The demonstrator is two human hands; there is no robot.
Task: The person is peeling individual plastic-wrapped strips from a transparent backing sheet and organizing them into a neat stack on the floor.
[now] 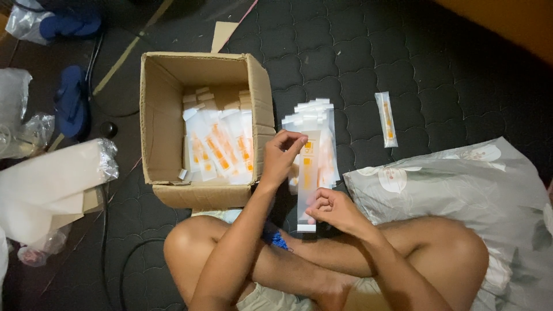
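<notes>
One open cardboard box [173, 115] ahead of my left knee, flaps up, with a loose heap of clear sachets [222, 147] with orange print inside; too overlapped to count, at least five. One fanned stack [322, 124] of the same sachets on the dark quilted mat [357, 52] just right of the box, count unclear. One single sachet [386, 119] lying alone farther right, well apart from the stack. One long sachet [307, 178] in my hands, held upright over the stack's near edge. My left hand [281, 156] is at its top end: fingers curled in, thumb and fingertips [296, 140] pinched on the top edge, nearly closed. My right hand [334, 208] is at the bottom end: fingers curled tight, thumb and forefinger pinched on the lower part, just above the white bottom strip. Both hands closed on that one sachet, nothing else in them. I sit cross-legged, two bare knees in view, a blue bit between my legs that I can't identify. One grey floral pillow [489, 184] against my right knee. Far left: one white roll or bundle [52, 184] wrapped in plastic, some crumpled clear bags [23, 132], two blue slippers [72, 101], one near the top corner. One cardboard scrap [222, 34] beyond the box.
</notes>
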